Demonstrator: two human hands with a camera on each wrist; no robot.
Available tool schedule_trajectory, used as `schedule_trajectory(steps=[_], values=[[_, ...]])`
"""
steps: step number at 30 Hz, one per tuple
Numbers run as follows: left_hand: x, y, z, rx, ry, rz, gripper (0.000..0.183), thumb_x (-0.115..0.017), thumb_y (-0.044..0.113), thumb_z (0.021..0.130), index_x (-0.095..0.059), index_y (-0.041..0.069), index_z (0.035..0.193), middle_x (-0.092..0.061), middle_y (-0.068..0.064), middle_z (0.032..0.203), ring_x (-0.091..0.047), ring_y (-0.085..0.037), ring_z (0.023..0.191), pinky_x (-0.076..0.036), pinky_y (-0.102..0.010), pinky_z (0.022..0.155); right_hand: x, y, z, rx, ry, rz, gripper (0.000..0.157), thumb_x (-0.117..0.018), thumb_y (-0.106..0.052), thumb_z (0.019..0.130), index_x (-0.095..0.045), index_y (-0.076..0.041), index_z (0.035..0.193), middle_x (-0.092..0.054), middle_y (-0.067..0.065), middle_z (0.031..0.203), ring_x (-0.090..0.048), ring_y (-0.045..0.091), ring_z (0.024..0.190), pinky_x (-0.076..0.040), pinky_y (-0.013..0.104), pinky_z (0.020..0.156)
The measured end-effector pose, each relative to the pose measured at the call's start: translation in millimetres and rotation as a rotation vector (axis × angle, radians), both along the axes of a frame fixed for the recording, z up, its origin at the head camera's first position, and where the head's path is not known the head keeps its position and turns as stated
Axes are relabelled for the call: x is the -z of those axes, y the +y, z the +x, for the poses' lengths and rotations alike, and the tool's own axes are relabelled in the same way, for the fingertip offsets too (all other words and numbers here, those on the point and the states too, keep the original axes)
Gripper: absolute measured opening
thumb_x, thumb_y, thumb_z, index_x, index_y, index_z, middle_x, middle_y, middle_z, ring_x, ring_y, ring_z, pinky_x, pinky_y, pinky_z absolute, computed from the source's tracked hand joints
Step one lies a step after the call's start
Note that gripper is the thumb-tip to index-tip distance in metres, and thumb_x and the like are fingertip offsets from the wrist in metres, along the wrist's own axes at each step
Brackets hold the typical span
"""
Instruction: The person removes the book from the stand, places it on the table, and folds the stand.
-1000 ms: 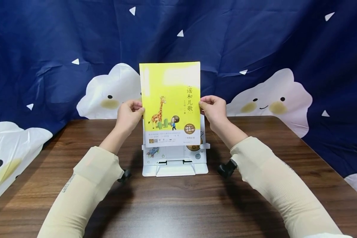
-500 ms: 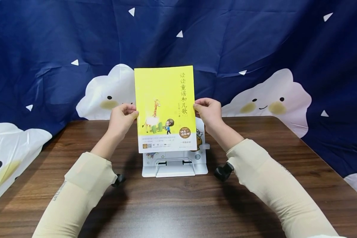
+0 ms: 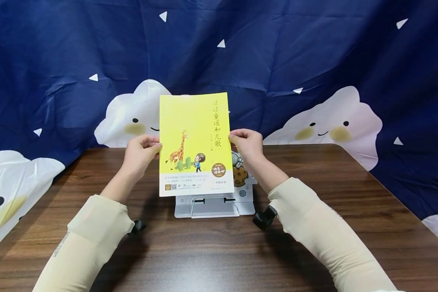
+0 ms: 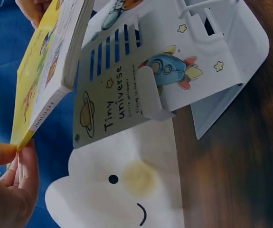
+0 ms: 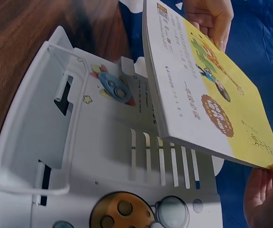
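Note:
Between my hands is a yellow book point(image 3: 194, 134) with a giraffe and a child on its cover, tilted slightly back. My left hand point(image 3: 140, 152) pinches its left edge between thumb and fingers; my right hand point(image 3: 249, 144) pinches the right edge the same way. Behind and below the book stands a white book stand point(image 3: 215, 209) with printed space pictures, partly hidden by the book in the head view. In the left wrist view the book point(image 4: 46, 71) is held apart from the stand's back plate point(image 4: 122, 85). The right wrist view shows the stand's slots and wire front bar point(image 5: 32, 190).
The stand rests on a dark brown wooden table point(image 3: 204, 251). A blue curtain point(image 3: 219, 61) with white clouds and triangles hangs behind the table's far edge. Black wrist cameras point(image 3: 265, 217) sit under both cream sleeves point(image 3: 314, 219).
Both hands have brought the book left, down and nearer to me, off to the left of the stand. More of the stand's right side shows now. Both grips on the book stay the same.

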State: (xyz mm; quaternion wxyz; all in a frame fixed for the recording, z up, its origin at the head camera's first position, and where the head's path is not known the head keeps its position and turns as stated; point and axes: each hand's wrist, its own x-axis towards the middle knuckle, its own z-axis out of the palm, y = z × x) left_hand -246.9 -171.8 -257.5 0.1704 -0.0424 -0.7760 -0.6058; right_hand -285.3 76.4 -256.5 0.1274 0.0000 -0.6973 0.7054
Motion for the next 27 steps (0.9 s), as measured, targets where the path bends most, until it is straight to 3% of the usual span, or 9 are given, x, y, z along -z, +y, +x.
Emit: schedule_trajectory(steps=[1,4,11,16,19,21,23,25,27], values=[[12.9,-9.4,-13.7,0.042,0.021,0.054,0.016,-0.057,0.002,0.080,-0.057,-0.009,0.091,-0.054,-0.012,0.076,-0.051,-0.012,0.065,-0.047,-0.021,0.055,0.8,-1.1,2.3,-0.013,0.010,-0.009,0.005,-0.061,0.000,0.077,-0.062,0.003,0.081,-0.057,0.013,0.080,-0.058,0.019,0.070,-0.050,0.031,0.064],[18.6,-16.9,-15.1,0.044,0.008,0.073,0.016,-0.060,0.004,0.079,-0.058,-0.008,0.090,-0.055,-0.013,0.076,-0.052,-0.015,0.066,-0.048,-0.024,0.056,-6.5,-8.4,17.7,-0.007,-0.020,0.003,0.007,-0.059,0.000,0.079,-0.062,0.004,0.083,-0.057,0.013,0.083,-0.058,0.020,0.071,-0.049,0.031,0.066],[2.2,-13.2,14.6,-0.001,-0.054,0.003,0.024,-0.053,0.000,0.082,-0.053,-0.014,0.101,-0.054,-0.011,0.080,-0.052,-0.009,0.065,-0.048,-0.019,0.056,-6.8,-18.5,26.6,-0.029,-0.096,-0.015,0.013,-0.057,-0.001,0.081,-0.059,0.007,0.091,-0.057,0.014,0.087,-0.058,0.019,0.073,-0.049,0.030,0.069],[5.5,-22.3,18.7,-0.020,-0.078,-0.016,0.025,-0.053,0.001,0.083,-0.052,-0.014,0.103,-0.055,-0.008,0.078,-0.052,-0.007,0.065,-0.047,-0.019,0.057,-2.3,-26.5,28.5,-0.040,-0.107,-0.021,0.012,-0.057,0.000,0.080,-0.060,0.006,0.090,-0.058,0.013,0.085,-0.058,0.018,0.070,-0.049,0.028,0.068],[30.4,-46.7,-4.4,0.022,-0.062,0.065,0.022,-0.059,0.005,0.080,-0.058,-0.009,0.098,-0.057,-0.011,0.078,-0.053,-0.011,0.066,-0.048,-0.023,0.057,0.9,-33.0,29.3,-0.048,-0.111,-0.032,0.010,-0.057,0.000,0.080,-0.060,0.005,0.088,-0.058,0.013,0.082,-0.058,0.017,0.066,-0.049,0.029,0.067],[34.2,-54.6,-6.2,0.034,-0.067,0.095,0.021,-0.059,0.004,0.080,-0.058,-0.009,0.097,-0.057,-0.012,0.078,-0.054,-0.012,0.066,-0.048,-0.024,0.057,2.3,-37.7,30.2,-0.059,-0.109,-0.053,0.010,-0.057,0.001,0.079,-0.060,0.006,0.087,-0.058,0.012,0.079,-0.057,0.018,0.065,-0.049,0.029,0.066],[59.2,-78.5,-28.5,0.046,-0.057,0.137,0.023,-0.064,0.010,0.077,-0.062,-0.003,0.095,-0.060,-0.010,0.079,-0.056,-0.013,0.066,-0.049,-0.025,0.055,3.5,-42.9,31.4,-0.066,-0.105,-0.066,0.010,-0.057,0.001,0.079,-0.060,0.007,0.087,-0.057,0.012,0.077,-0.057,0.019,0.064,-0.049,0.031,0.066],[57.9,-84.1,-21.9,0.056,-0.060,0.151,0.022,-0.063,0.008,0.077,-0.062,-0.004,0.096,-0.060,-0.011,0.080,-0.056,-0.014,0.066,-0.049,-0.025,0.054,4.3,-48.3,32.8,-0.076,-0.097,-0.086,0.010,-0.057,0.002,0.079,-0.060,0.008,0.086,-0.056,0.011,0.075,-0.056,0.018,0.063,-0.050,0.031,0.066],[76.6,-102.4,-35.5,0.047,-0.061,0.161,0.025,-0.066,0.011,0.076,-0.062,-0.002,0.097,-0.061,-0.012,0.082,-0.057,-0.016,0.067,-0.049,-0.026,0.053,4.9,-53.6,34.4,-0.082,-0.095,-0.089,0.010,-0.057,0.002,0.079,-0.060,0.008,0.086,-0.055,0.010,0.074,-0.056,0.016,0.061,-0.050,0.028,0.064]])
